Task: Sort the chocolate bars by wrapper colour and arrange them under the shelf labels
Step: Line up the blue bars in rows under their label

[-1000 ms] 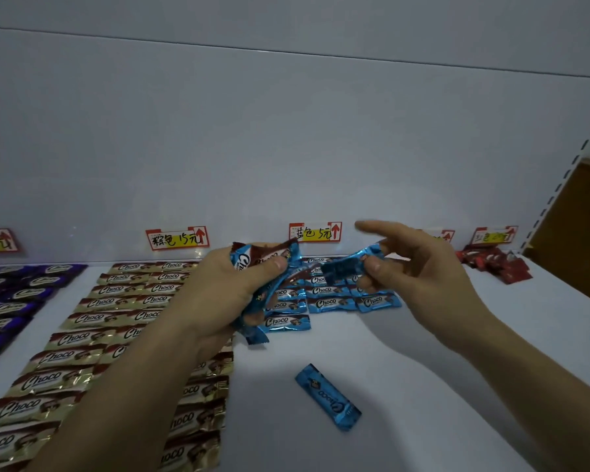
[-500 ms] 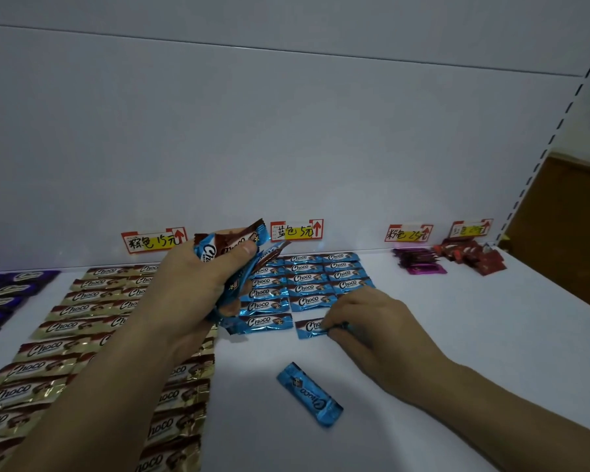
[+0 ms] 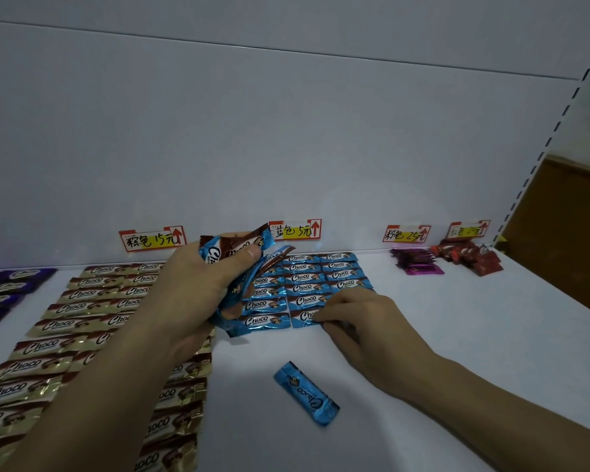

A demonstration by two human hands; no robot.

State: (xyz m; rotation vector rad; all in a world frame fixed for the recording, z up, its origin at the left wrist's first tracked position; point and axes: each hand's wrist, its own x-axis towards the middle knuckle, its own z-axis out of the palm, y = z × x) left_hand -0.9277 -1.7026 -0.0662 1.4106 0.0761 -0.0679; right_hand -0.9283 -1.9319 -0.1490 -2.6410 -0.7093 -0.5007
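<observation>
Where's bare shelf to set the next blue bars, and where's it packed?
Free: shelf between blue rows and pink pile, right of the right hand; front strip around the loose blue bar. Packed: gold rows edge to edge at left, purple bars beyond.

left hand (image 3: 198,284) grips blue bar bundle (image 3: 234,255) | right hand (image 3: 358,318) fingers (image 3: 334,312) touch front-row blue bar (image 3: 302,316) | loose bar (image 3: 305,393) nearby
</observation>
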